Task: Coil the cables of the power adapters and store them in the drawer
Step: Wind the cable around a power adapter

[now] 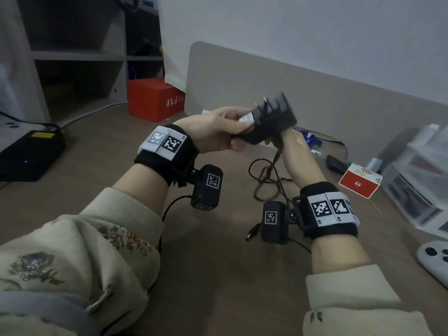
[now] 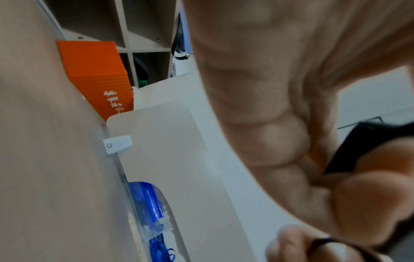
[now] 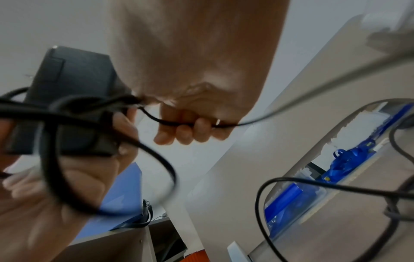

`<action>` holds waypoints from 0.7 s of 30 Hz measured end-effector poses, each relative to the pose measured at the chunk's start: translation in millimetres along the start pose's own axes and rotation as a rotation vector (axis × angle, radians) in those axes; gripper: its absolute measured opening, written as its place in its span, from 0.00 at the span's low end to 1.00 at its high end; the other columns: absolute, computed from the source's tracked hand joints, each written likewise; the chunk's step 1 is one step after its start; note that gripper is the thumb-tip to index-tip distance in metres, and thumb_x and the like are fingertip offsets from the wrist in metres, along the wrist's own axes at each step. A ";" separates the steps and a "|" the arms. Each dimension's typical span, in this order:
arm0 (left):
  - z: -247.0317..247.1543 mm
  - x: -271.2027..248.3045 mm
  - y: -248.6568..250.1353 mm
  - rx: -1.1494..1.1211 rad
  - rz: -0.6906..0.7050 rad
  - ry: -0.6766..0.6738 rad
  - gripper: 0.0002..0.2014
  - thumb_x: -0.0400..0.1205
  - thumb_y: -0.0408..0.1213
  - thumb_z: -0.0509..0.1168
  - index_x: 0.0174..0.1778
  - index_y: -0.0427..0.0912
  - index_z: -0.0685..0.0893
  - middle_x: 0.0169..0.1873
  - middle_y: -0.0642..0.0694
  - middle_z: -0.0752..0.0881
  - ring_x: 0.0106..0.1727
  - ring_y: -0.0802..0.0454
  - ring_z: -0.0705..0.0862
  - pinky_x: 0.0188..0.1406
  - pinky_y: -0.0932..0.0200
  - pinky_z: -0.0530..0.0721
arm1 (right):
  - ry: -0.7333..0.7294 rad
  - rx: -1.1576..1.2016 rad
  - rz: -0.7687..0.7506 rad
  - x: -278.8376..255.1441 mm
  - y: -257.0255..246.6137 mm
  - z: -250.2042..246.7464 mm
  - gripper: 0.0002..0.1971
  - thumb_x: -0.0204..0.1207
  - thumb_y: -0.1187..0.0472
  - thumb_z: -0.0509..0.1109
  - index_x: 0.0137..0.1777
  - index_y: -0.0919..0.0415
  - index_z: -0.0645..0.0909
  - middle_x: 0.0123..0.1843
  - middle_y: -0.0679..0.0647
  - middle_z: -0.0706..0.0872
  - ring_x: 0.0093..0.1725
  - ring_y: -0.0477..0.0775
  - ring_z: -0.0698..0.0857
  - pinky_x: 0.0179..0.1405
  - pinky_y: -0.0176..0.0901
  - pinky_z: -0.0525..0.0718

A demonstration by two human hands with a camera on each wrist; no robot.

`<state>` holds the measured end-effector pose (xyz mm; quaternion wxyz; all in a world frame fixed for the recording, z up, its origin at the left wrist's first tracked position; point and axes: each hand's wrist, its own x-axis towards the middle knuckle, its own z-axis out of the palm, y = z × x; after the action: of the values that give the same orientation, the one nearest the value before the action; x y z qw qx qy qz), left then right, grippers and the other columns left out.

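Left hand: the left hand (image 1: 215, 128) grips a black power adapter (image 1: 271, 120) by its near end, thumb on top and fingers curled under, held up above the surface (image 1: 218, 275).
Right hand: the right hand (image 1: 294, 147) sits just below and right of the adapter, fingers closed around the adapter's cable (image 1: 269, 180).
Cable: from the right hand it hangs in loose loops down to the surface between the two wrists; its barrel plug (image 1: 252, 235) lies beside the right wrist camera.
Head view only: both wrists with their marker bands, the adapter's prongs pointing up and away, a red box (image 1: 152, 98) beyond the left hand, a small red and white box (image 1: 360, 180) and a white game controller (image 1: 434, 260) right of the right hand.
Left wrist view only: the underside of the left hand (image 2: 280, 106) fills the picture; only a black corner of the adapter (image 2: 358, 141) shows past the palm, and a fingertip below pinches a strand of cable (image 2: 322, 242).
Right wrist view only: the right hand's fingers (image 3: 192, 129) are curled on the cable (image 3: 170, 122), which runs through the fist and loops blurred in front of the adapter (image 3: 74, 85); the left hand's thumb presses the adapter's side.
Drawer: cannot tell where it is.
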<state>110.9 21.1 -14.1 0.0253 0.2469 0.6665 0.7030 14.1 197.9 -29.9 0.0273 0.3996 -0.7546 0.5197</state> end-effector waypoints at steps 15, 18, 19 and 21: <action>0.3 19.6 10.8 0.181 0.100 1.057 0.04 0.86 0.35 0.64 0.48 0.40 0.81 0.30 0.51 0.74 0.27 0.60 0.72 0.30 0.66 0.72 | -0.070 -0.249 -0.115 -4.5 -1.6 0.3 0.21 0.79 0.43 0.61 0.30 0.52 0.83 0.40 0.70 0.84 0.46 0.66 0.82 0.52 0.59 0.79; -9.1 17.9 4.7 0.308 0.071 1.197 0.06 0.83 0.38 0.67 0.53 0.41 0.83 0.39 0.50 0.83 0.37 0.59 0.81 0.42 0.63 0.81 | 0.040 -0.262 -0.101 -1.7 2.7 -2.8 0.21 0.76 0.42 0.60 0.28 0.51 0.81 0.33 0.60 0.84 0.40 0.61 0.82 0.48 0.58 0.79; -12.6 16.5 2.9 0.349 0.056 1.238 0.11 0.81 0.41 0.68 0.56 0.41 0.83 0.44 0.47 0.86 0.42 0.56 0.83 0.47 0.60 0.82 | 0.098 -0.271 -0.094 -0.8 4.0 -3.9 0.20 0.76 0.42 0.61 0.27 0.50 0.81 0.29 0.52 0.83 0.37 0.56 0.81 0.45 0.55 0.78; -14.8 14.7 1.9 0.412 0.025 1.299 0.17 0.79 0.44 0.69 0.60 0.39 0.84 0.50 0.44 0.88 0.49 0.49 0.86 0.51 0.56 0.84 | 0.217 -0.311 -0.064 1.8 6.6 -6.2 0.20 0.78 0.44 0.62 0.27 0.50 0.81 0.27 0.46 0.82 0.37 0.54 0.81 0.42 0.50 0.76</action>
<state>93.0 12.6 -7.6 -0.4357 -0.2177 0.6638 0.5675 6.4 202.9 -31.2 0.1865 0.3560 -0.8053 0.4359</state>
